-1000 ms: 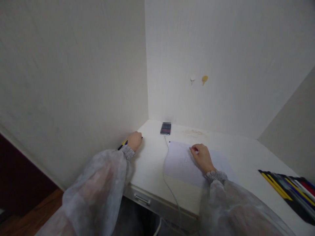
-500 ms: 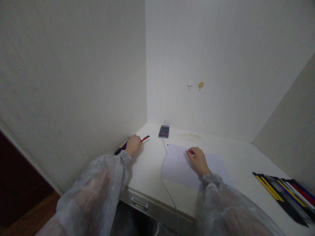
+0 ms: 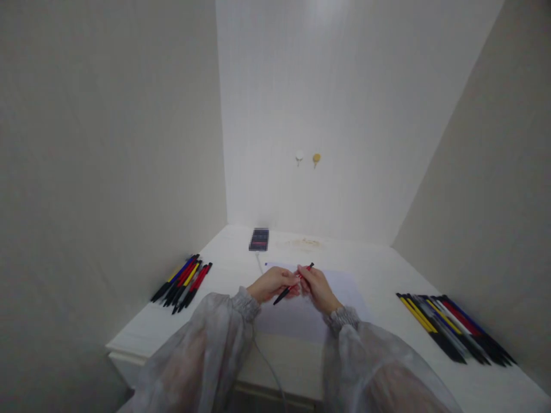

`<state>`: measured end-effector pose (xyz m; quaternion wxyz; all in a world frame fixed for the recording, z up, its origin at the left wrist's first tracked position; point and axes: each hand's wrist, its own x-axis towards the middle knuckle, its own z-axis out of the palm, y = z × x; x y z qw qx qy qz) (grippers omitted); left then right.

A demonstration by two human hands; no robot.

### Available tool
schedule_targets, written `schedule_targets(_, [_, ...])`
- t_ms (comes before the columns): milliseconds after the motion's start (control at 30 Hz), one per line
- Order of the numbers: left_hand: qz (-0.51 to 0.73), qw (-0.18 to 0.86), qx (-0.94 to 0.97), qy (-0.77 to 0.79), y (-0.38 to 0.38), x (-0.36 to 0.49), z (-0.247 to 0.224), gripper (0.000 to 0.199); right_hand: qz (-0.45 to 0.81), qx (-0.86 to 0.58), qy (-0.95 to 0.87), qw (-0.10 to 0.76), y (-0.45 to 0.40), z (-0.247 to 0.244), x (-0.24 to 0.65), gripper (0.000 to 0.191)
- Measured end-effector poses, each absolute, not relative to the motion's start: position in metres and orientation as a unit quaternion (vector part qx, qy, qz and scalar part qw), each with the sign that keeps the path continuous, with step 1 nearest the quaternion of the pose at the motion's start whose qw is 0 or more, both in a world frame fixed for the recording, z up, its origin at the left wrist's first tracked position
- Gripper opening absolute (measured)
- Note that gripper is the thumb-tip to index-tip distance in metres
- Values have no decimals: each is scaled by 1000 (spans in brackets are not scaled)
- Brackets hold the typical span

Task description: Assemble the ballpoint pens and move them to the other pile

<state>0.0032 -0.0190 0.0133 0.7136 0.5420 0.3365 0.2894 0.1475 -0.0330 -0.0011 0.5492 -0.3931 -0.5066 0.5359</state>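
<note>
A red and black pen (image 3: 282, 295) slants between my two hands, its black end pointing down toward me. My left hand (image 3: 274, 282) pinches the pen around its middle. At the upper end, the fingers of my right hand (image 3: 319, 287) are closed on it too. Both hands are over a sheet of white paper (image 3: 297, 326) lying on the white desk. A pile of pens (image 3: 183, 283) in red, yellow, blue and grey with black parts lies to the left. More pens (image 3: 451, 327) are laid side by side to the right.
A phone-like dark device (image 3: 259, 240), its screen blurred, lies at the back with a white cable (image 3: 267, 362) running toward me under my left arm. Walls enclose the desk (image 3: 232, 258) on three sides. Two small hooks (image 3: 308, 158) are on the back wall.
My left hand has come from the left pile to the middle with the red pen. My right hand has moved in and closed on it as well. The view has shifted.
</note>
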Motion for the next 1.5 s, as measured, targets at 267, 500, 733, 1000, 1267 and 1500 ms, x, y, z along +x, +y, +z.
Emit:
schedule_targets(267, [498,739,339,300,-4,-7,12,22,550,-302,-334,704,-26,3,168,14])
schedule_targets(500, [569,735,275,245,3,-2,2,13,598,-292,-364,652,-36,5,153,14])
schedule_targets(733, [614,683,297,262,2,-1,3,13,603,-337,-360,627,-39,7,151,29])
schedule_targets(1000, [660,627,253,329,8,-5,-4,15,367,-459,-551,592,-37,-2,147,27])
schedule_targets(1267, [666,630,236,322,6,-2,-2,6,519,-489,-440,546,-38,-2,151,35])
schedule_targets(1500, [659,629,233,341,5,-3,1,2,513,-412,-362,660,-30,-7,155,16])
